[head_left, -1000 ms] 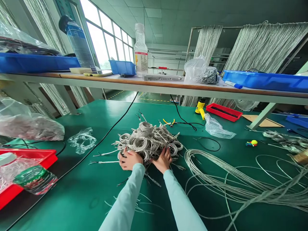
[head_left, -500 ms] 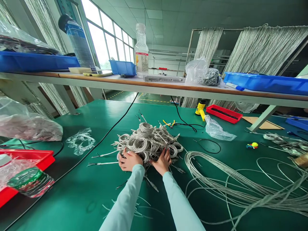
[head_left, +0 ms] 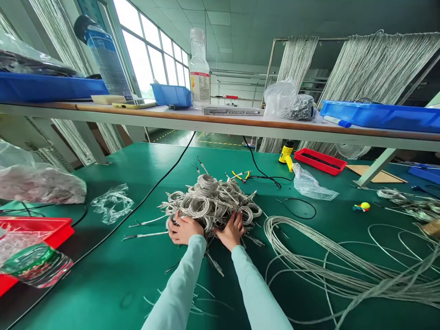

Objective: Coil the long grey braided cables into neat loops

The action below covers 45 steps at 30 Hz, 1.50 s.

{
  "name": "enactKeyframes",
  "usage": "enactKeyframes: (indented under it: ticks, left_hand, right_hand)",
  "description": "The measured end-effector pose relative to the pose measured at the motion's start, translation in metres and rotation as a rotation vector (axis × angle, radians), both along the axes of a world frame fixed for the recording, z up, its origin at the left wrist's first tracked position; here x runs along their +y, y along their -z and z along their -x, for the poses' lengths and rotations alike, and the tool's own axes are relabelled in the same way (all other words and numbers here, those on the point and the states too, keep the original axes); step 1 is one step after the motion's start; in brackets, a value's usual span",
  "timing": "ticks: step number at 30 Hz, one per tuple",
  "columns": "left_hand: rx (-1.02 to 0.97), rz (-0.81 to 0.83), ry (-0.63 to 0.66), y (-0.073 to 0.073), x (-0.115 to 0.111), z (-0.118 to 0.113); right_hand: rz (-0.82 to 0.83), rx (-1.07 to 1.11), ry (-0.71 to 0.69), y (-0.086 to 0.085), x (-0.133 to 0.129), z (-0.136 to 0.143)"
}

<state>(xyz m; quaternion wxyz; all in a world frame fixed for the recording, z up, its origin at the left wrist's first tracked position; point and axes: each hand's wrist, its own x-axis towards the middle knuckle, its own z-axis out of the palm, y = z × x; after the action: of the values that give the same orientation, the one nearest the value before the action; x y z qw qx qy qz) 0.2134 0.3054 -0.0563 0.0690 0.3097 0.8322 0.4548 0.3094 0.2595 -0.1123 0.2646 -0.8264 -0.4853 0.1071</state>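
Observation:
A heap of coiled silver cables (head_left: 206,195) sits mid-table, its stripped wire ends sticking out on several sides. My left hand (head_left: 186,229) presses into the near left of the heap, fingers curled over the coils there. At the near right, my right hand (head_left: 231,231) has its thumb and fingers bent around other coils. Parts of the fingertips are hidden among the cables. Just behind the heap lie yellow-handled pliers (head_left: 241,176). Short pale cable offcuts (head_left: 202,300) are scattered on the green table (head_left: 113,284) near my left forearm.
Long loose cables (head_left: 319,261) spread over the right side. A black cord (head_left: 151,190) crosses the left side, near a red tray (head_left: 57,229) and a plastic bottle (head_left: 36,263). A yellow tool (head_left: 286,156) and red bin (head_left: 319,161) stand behind. A shelf (head_left: 165,118) spans the back.
The view has shifted slightly. Both hands stay on the cable heap in nearly the same place, and the coils look almost unchanged.

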Motion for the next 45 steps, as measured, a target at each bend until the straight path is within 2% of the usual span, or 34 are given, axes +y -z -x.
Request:
enactKeyframes:
  ticks: [20,33,45]
  left_hand:
    - [0.026,-0.006,-0.020,0.004,0.010,-0.005]
    - [0.025,-0.021,-0.025,0.005,0.027,-0.011]
    - [-0.014,-0.038,-0.010,0.003,0.033,-0.009]
  right_hand:
    - [0.011,-0.001,0.004,-0.003,0.007,-0.003]
    - [-0.024,-0.008,0.014,0.001,0.025,-0.009]
    - [-0.026,0.040,0.022,-0.015,0.026,-0.006]
